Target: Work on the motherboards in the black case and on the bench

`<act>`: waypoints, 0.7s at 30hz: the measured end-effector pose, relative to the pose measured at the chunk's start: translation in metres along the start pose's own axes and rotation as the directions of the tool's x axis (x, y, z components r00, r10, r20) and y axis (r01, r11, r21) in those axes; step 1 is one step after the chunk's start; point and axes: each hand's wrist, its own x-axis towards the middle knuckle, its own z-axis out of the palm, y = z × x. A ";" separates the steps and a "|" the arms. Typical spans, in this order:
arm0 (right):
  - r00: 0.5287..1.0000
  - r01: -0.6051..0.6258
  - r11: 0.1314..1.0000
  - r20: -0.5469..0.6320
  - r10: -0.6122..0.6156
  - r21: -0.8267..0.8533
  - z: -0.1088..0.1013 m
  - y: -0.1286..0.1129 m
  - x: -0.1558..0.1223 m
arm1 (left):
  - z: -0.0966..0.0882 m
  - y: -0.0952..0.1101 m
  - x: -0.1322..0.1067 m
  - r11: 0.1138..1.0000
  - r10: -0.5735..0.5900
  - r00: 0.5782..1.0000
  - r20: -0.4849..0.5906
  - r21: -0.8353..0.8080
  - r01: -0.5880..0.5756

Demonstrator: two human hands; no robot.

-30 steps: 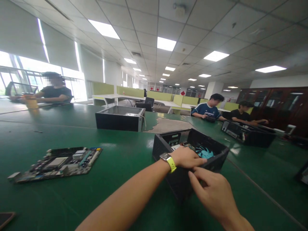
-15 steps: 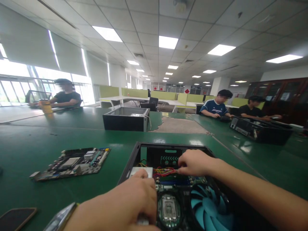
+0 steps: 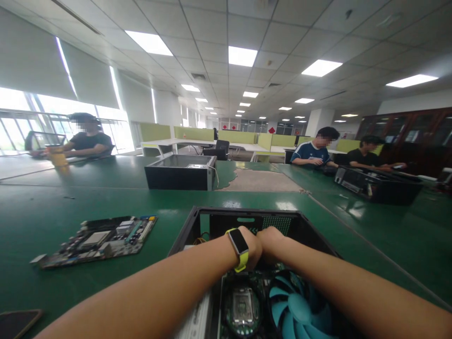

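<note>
Both hands meet inside the far part of an open black computer case (image 3: 221,226). My left hand (image 3: 251,247), a yellow-banded watch on its wrist, curls closed against my right; its fingertips and whatever they grip are hidden. Closed too is my right hand (image 3: 274,240), at the spot where it pinched red and yellow power cables half a second ago; its fingertips are covered now. A few wires (image 3: 202,238) show left of the hands. Nearer me are a CPU socket (image 3: 243,306) on the mounted board and a teal fan (image 3: 298,307). My left forearm partly covers a silver metal box (image 3: 196,320).
A loose motherboard (image 3: 102,240) lies on the green table at left, with a dark flat object (image 3: 19,322) nearer me. Another case (image 3: 180,176) stands farther back. At right is a black case (image 3: 377,186) near two seated people; a third person sits at far left.
My left hand has moved from the silver box, forward and right, to meet my right hand. My right hand stays over the cables, which are now hidden. The view has shifted slightly.
</note>
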 end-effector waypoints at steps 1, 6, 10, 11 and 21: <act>1.000 0.006 1.000 0.004 -0.006 -0.008 0.000 0.000 0.000 | 0.007 0.000 0.005 1.000 0.001 1.000 0.026 0.002 -0.001; 1.000 0.027 1.000 -0.014 -0.027 -0.014 -0.001 -0.001 -0.001 | 0.031 -0.005 0.022 1.000 -0.002 0.997 0.081 -0.004 0.002; 1.000 0.021 1.000 -0.023 -0.021 -0.013 -0.001 0.000 -0.001 | 0.037 -0.008 0.031 1.000 -0.012 0.996 0.085 -0.013 0.013; 0.999 0.021 1.000 -0.024 -0.021 -0.014 -0.001 0.001 0.000 | 0.038 -0.009 0.032 1.000 -0.011 0.997 0.076 -0.017 0.013; 0.999 0.040 0.999 -0.023 -0.040 -0.031 -0.002 0.000 -0.001 | 0.047 -0.016 0.042 0.997 -0.037 0.999 -0.013 -0.073 0.036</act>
